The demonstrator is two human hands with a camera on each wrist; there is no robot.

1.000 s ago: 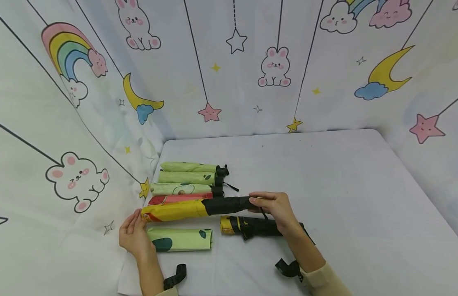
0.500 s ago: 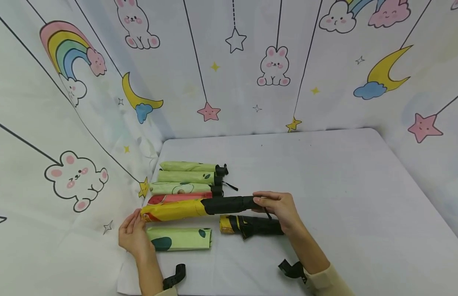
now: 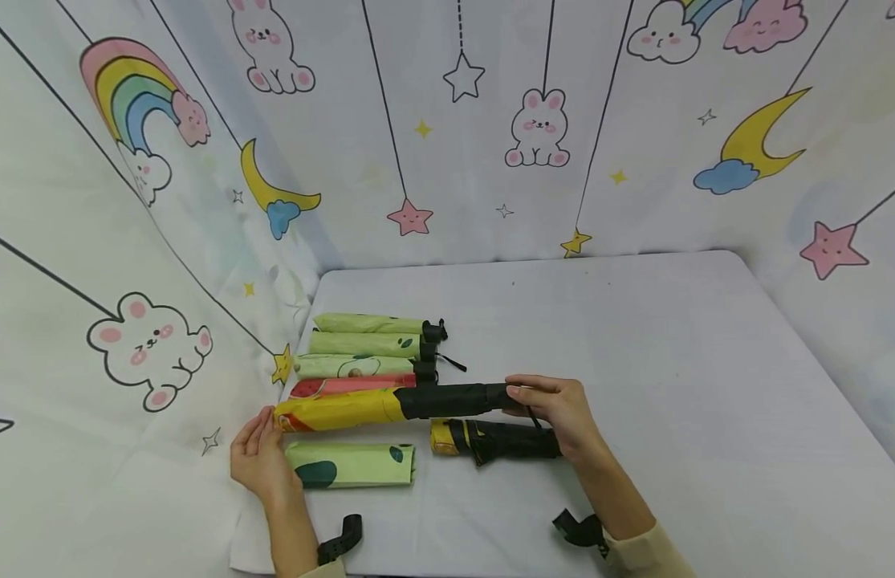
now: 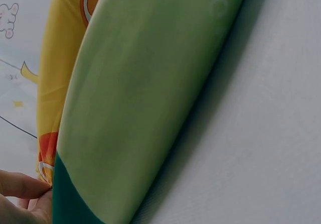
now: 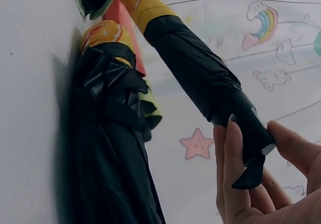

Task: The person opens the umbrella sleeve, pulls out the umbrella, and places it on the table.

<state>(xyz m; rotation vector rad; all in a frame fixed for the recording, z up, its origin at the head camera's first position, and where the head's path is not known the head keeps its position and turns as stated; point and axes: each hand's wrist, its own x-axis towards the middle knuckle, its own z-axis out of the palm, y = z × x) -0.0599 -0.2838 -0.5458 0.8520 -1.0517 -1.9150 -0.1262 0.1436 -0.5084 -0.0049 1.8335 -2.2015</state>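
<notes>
Stretched between both hands is a folding umbrella (image 3: 447, 401), its black part coming out of a yellow sleeve (image 3: 342, 411) with orange-slice print. My left hand (image 3: 265, 461) pinches the sleeve's closed left end; the left wrist view shows thumb and finger (image 4: 25, 185) meeting there. At the other end, my right hand (image 3: 555, 409) grips the black handle (image 5: 253, 136) between thumb and fingers, a short wrist strap (image 5: 249, 176) dangling below it. A second umbrella (image 3: 505, 440), black with a yellow-orange end, lies on the table under the held one.
Left of that umbrella a light green sleeve (image 3: 360, 467) with dark green spots lies near my left wrist. Beyond the held umbrella lie several covered ones side by side: a red watermelon-print umbrella (image 3: 368, 385) and green avocado-print umbrellas (image 3: 375, 345). A cartoon-print curtain (image 3: 454, 177) hangs behind the white table.
My right hand has moved a little to the right with the handle, so a longer black stretch shows beyond the yellow sleeve. The left hand stays in place.
</notes>
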